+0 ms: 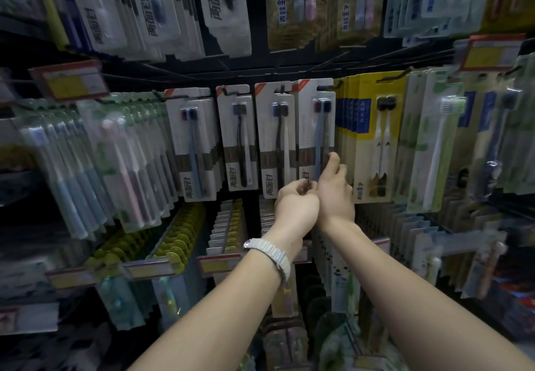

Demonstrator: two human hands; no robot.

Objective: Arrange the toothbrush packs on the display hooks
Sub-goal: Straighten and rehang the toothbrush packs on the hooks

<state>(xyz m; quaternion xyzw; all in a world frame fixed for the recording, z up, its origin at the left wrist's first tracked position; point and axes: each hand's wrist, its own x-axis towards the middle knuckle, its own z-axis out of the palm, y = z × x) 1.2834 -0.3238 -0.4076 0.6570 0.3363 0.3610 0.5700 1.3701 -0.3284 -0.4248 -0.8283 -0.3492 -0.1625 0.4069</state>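
White toothbrush pack (316, 127), frame centre, is hung from a display hook (325, 88) at its top edge. Lower end of pack is pinched by both hands. Right hand (335, 188): thumb up on pack front, fingers curled behind the edge. Left hand (296, 204): fingers curled at pack's bottom corner, touching right hand; pale wristband (270, 252) seen on the wrist. Similar white packs (275, 139) are hung just left of it in three rows. Yellow packs (373, 139) are hung directly right, touching held pack's edge. Yellow price tag (68, 84) at upper left. More packs are racked above and below; detail blurred.
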